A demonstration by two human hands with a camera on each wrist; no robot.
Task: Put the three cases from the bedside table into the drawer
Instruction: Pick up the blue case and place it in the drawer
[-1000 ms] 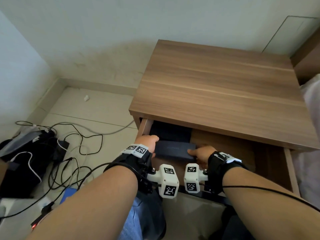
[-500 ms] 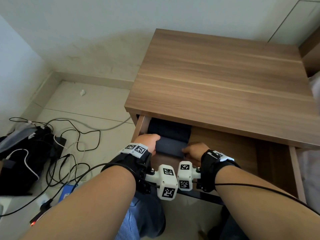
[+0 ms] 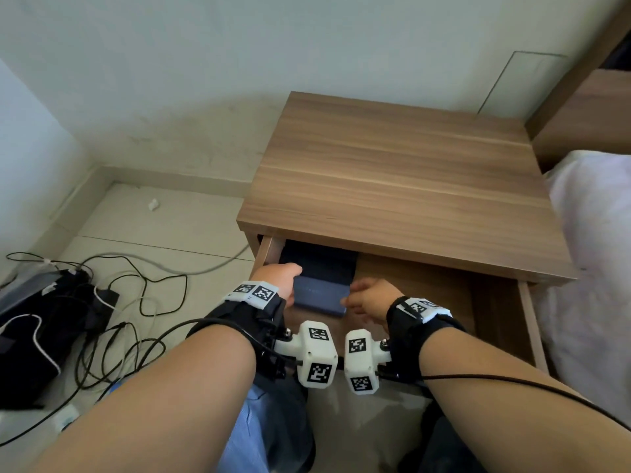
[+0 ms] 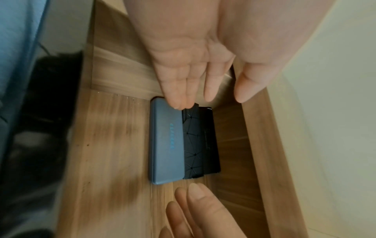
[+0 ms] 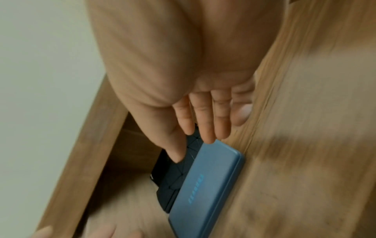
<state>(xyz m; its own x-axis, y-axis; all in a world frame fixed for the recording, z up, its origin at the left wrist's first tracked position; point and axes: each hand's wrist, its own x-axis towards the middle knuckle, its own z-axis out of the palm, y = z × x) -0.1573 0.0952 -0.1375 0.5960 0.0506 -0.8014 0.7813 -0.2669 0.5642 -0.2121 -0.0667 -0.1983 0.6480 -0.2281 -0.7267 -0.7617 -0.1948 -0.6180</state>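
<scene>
Since a second ago the blue case [image 3: 321, 295] is sitting deeper in the drawer [image 3: 527, 322], against the dark cases, and both hands are loosening off it. The camera view is also shifting, with more bed now showing.

Left hand [image 3: 280, 278] is at the case's left end, grip relaxed, fingers [image 4: 179, 90] straight, tips touching the case corner. Right hand [image 3: 370, 298] is at the right end, fingers [image 5: 205, 122] straight; whether they are touching the case or just beside it I cannot tell. Neither grip is holding anything.

The blue case is lying flat on the drawer floor at the left side, overlapping a black patterned case [image 4: 193, 143], with a third black case [image 4: 211, 140] behind it, partly under the bench [image 3: 403, 186] top.

The drawer is standing pulled out. Cables [image 3: 136, 322] and a black bag [image 3: 37, 339] are lying on the tiled floor [image 3: 164, 227] to the left; a bed [image 3: 594, 254] is at the right.
</scene>
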